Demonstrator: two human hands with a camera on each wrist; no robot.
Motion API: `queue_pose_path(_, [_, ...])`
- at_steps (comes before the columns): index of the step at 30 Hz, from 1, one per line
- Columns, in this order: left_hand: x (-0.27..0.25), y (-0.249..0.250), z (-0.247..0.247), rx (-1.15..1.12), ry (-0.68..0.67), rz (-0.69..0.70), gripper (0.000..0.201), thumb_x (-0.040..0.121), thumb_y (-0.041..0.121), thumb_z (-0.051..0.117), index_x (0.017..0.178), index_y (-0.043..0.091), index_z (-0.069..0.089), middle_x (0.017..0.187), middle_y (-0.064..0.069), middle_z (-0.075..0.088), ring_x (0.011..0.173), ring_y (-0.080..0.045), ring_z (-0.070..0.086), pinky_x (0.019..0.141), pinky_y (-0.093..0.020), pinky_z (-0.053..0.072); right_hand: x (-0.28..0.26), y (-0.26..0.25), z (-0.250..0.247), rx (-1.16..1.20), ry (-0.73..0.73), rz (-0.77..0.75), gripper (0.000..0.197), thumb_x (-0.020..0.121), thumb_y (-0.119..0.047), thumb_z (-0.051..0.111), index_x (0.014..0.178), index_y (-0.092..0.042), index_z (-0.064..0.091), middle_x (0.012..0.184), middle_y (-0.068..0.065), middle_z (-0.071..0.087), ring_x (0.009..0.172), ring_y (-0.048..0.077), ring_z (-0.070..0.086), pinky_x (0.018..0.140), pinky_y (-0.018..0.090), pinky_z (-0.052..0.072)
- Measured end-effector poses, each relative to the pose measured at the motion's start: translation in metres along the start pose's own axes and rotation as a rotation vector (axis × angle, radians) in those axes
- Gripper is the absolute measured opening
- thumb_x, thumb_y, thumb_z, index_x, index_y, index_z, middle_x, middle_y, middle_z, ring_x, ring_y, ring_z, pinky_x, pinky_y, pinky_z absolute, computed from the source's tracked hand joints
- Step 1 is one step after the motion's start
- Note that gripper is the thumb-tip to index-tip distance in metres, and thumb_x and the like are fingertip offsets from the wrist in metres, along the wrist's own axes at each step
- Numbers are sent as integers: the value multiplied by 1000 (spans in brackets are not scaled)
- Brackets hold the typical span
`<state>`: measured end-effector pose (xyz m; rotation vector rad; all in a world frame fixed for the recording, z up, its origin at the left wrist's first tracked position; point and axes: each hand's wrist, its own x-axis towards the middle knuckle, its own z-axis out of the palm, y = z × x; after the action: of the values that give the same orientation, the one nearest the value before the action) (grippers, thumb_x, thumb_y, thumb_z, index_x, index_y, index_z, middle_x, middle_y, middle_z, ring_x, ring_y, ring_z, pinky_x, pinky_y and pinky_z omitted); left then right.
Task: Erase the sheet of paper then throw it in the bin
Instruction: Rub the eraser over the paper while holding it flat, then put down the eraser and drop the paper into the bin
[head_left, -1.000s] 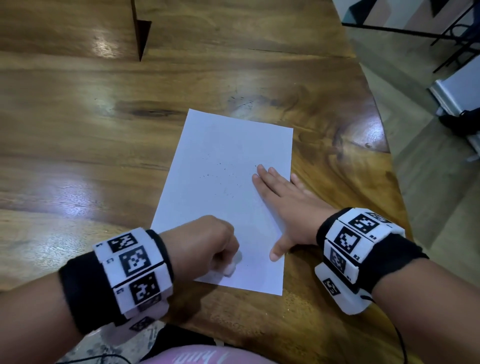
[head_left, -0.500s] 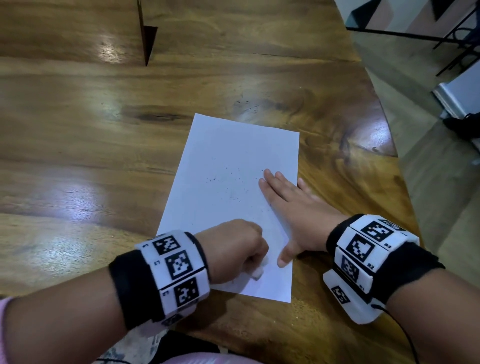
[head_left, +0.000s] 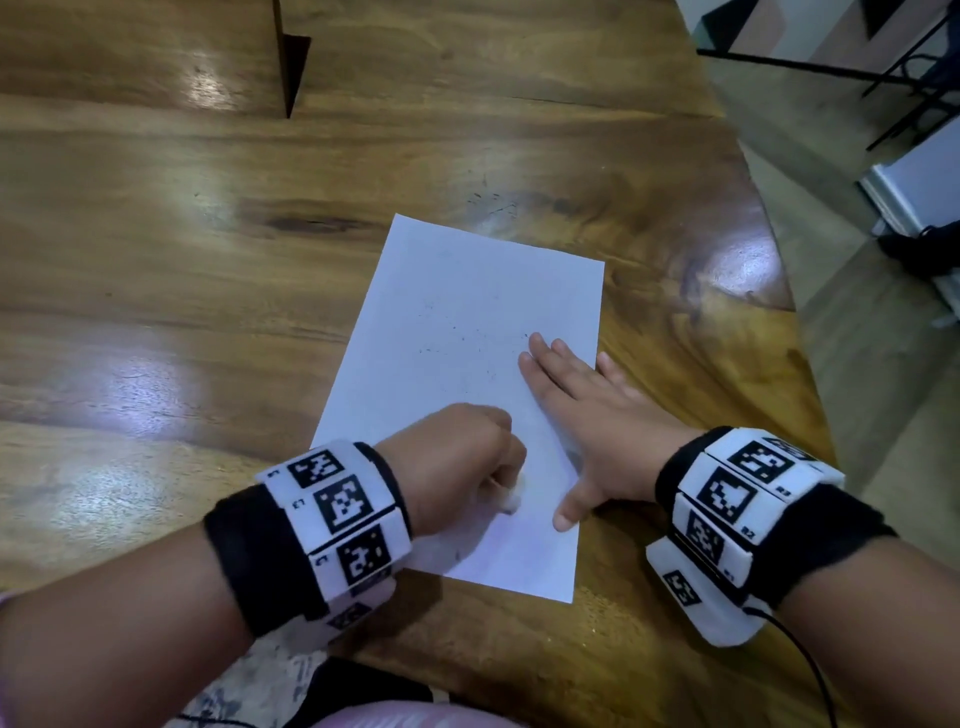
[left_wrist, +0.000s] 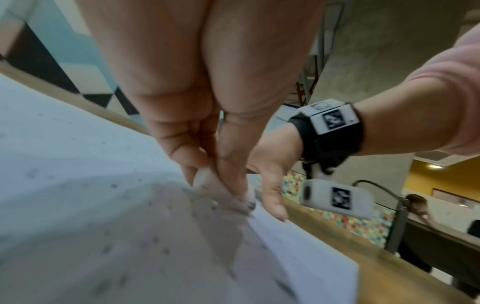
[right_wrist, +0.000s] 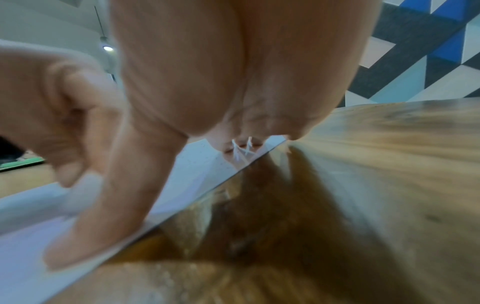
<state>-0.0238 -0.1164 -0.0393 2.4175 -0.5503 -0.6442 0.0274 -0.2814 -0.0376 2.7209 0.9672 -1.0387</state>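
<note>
Steadily, I work the eraser clenched in my left hand in short strokes, right hand flat, pinning the sheet of paper on the bench.

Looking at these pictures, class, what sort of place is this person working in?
Probably a café or shared common room, not a home. A large polished wooden table holds the sheet of paper; behind are a colourful tiled wall, a geometric patterned wall, and another person seated.
</note>
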Motion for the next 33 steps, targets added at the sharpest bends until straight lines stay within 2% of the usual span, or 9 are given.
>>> queue_pose_path(3, [-2,-10,0,60,7,75,12,82,3,53,86,-4,62,71,3,48,76,-26,52,76,-34,47,-1,0,0,-6,2,3,147,55,-61,80,143,-17,-31,148,-4,-40,135,8,-35,114,40,-18])
queue_pose_path(7, [-19,-17,0,21,-105,79,9,74,3,63,77,10,68,74,10,49,70,-9,53,57,-3,29,-1,1,0,-14,-3,2,147,55,-62,79,143,-18,-31,147,-5,-42,129,4,-36,113,40,-19])
queue_pose_path(13, [-15,-11,-1,4,96,58,9,75,6,60,67,9,65,68,11,44,64,-11,52,58,-12,34,-2,0,-1,-5,-13,4,147,56,-60,79,143,-18,-32,145,-6,-43,131,5,-36,113,40,-20])
queue_pose_path(15, [-20,-17,5,-84,14,2,11,78,1,55,69,3,61,63,15,40,59,-11,50,58,-4,30,-2,0,-1,-2,-15,5,147,56,-60,79,142,-18,-32,146,-5,-43,132,6,-36,113,40,-20])
queue_pose_path(19, [-23,-33,6,-173,-156,-99,12,83,-4,47,86,-8,59,65,5,46,69,-14,46,66,-16,37,-2,0,-1,2,-8,-1,146,57,-60,79,142,-19,-33,144,-8,-44,133,7,-37,112,38,-20])
queue_pose_path(24, [-20,-26,-15,99,46,-22,11,74,4,60,71,13,66,77,0,59,72,-15,55,59,-14,36,-2,1,1,25,13,-17,146,57,-58,80,142,-20,-32,139,-10,-47,131,5,-38,111,32,-20])
queue_pose_path(27, [-7,-37,-50,50,115,-191,9,72,18,72,78,12,70,84,-2,69,75,-14,57,62,-7,38,-3,1,1,34,20,-22,145,59,-57,80,142,-21,-32,138,-10,-47,129,3,-39,110,30,-20])
queue_pose_path(29, [3,-57,-80,4,342,-322,14,69,17,75,78,8,69,76,-7,67,76,-22,61,65,-24,43,-3,1,1,31,28,-22,144,59,-56,80,142,-21,-33,138,-11,-48,128,3,-39,111,31,-20])
queue_pose_path(33, [12,-94,-116,3,603,-589,9,73,19,73,73,11,69,71,-6,62,75,-23,55,67,-29,40,-2,3,3,26,32,-18,144,60,-57,79,141,-21,-34,141,-10,-47,132,6,-38,113,34,-18])
